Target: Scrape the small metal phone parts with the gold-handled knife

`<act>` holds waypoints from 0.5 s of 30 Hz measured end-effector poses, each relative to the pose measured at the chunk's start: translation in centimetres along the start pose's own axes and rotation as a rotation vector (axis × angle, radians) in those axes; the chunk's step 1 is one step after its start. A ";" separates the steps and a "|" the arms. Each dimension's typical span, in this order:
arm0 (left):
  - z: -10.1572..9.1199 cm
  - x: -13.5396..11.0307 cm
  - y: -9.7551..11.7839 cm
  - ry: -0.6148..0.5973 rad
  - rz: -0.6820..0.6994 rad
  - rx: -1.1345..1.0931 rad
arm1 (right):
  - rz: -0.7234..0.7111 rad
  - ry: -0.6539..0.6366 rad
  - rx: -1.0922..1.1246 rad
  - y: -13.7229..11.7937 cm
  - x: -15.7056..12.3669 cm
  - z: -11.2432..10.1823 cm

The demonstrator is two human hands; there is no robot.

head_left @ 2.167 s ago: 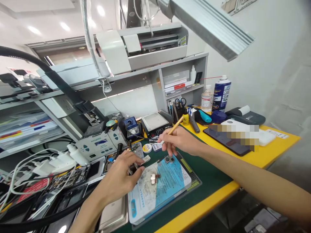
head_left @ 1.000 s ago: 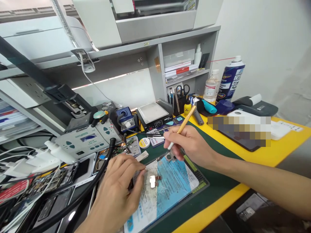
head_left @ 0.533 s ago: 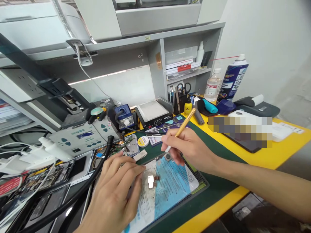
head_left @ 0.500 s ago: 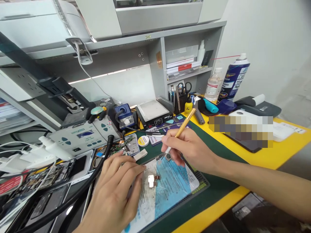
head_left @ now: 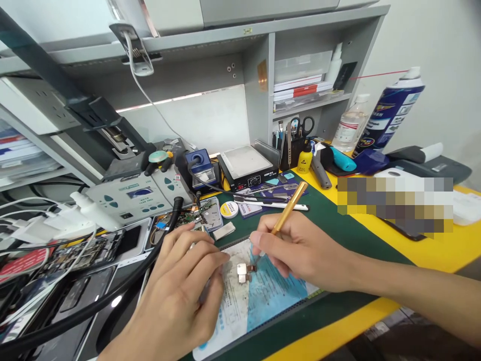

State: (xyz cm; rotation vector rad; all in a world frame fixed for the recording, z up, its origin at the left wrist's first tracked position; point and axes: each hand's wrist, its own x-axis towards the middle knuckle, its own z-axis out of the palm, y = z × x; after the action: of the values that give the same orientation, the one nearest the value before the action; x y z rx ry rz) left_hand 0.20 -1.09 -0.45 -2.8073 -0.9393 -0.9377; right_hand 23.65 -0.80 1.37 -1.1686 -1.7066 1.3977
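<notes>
My right hand (head_left: 300,245) grips a slim gold-handled pen-like tool (head_left: 289,208) between thumb and fingers. Its tip points down near a small silver part with a brown flex tab (head_left: 242,271); whether they touch I cannot tell. The part lies on a stained white-and-blue work sheet (head_left: 235,321). Left of it, my left hand (head_left: 184,291) rests palm down at the sheet's edge, fingers loosely bent and a little apart. I see nothing held in it, though its palm side is hidden.
Behind the sheet lie a small pale block (head_left: 224,230), a round white-and-yellow tin (head_left: 228,209) and a white pen-like tool (head_left: 296,206). A thick black hose (head_left: 124,288) runs along the left. Phone parts (head_left: 78,255) crowd that side. A yellow bottle (head_left: 304,160) stands behind.
My right hand has brought the gold tool's tip towards the silver part. The camera view has shifted, and the white pen-like tool behind the hand shows more fully. My left hand stays put.
</notes>
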 end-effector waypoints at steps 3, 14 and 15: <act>-0.1 -0.1 0.0 -0.012 0.010 0.003 | 0.009 -0.011 0.012 0.1 -0.1 0.2; -0.1 0.0 -0.2 -0.023 -0.002 0.024 | 0.038 -0.002 0.009 0.4 0.1 0.6; -0.1 0.0 -0.2 -0.022 -0.004 0.024 | 0.041 -0.001 0.013 0.4 0.1 0.6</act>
State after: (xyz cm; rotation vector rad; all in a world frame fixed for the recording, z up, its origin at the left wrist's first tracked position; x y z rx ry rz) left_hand 0.03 -0.97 -0.43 -2.8022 -0.9532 -0.8917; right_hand 23.13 -0.93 0.87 -1.2023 -1.6798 1.4320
